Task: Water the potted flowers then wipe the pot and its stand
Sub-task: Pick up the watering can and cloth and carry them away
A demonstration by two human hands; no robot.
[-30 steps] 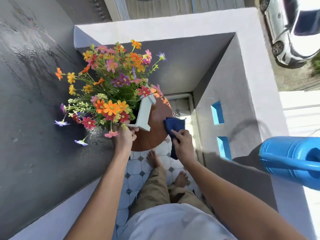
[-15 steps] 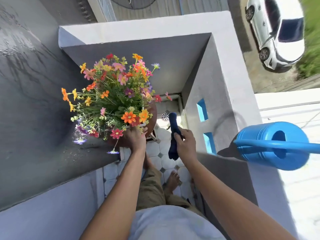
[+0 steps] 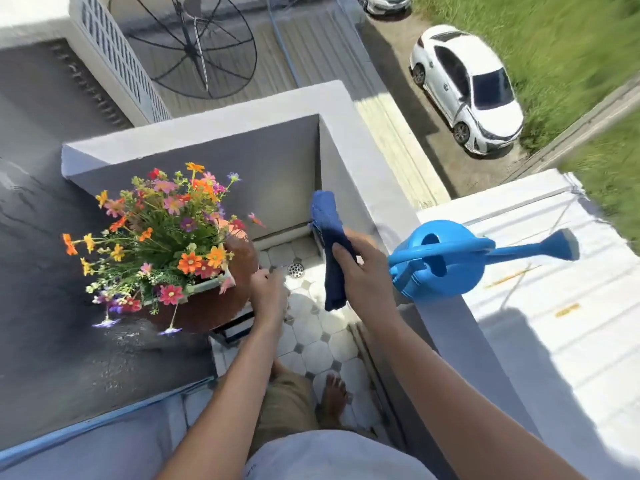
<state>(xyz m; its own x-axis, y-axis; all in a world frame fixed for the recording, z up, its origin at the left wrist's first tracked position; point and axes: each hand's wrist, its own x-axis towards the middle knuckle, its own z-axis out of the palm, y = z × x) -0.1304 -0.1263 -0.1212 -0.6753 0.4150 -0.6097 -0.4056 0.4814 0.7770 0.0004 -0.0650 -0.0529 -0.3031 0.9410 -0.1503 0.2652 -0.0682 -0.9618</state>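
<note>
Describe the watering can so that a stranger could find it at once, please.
Find the grey balcony wall that runs along the person's right side. The watering can sits on its flat top, beside the right hand holding a dark blue cloth. It is the only bright blue plastic object, its spout pointing outward.

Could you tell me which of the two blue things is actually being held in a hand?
The dark blue cloth, gripped by the right hand; the light blue plastic watering can stands unheld on the ledge.

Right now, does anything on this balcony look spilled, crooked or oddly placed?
Two things. The blue watering can sits up on the narrow top of the balcony wall, with a drop to the street beyond. And the dark wall beside the flowers looks splashed with water.
</note>
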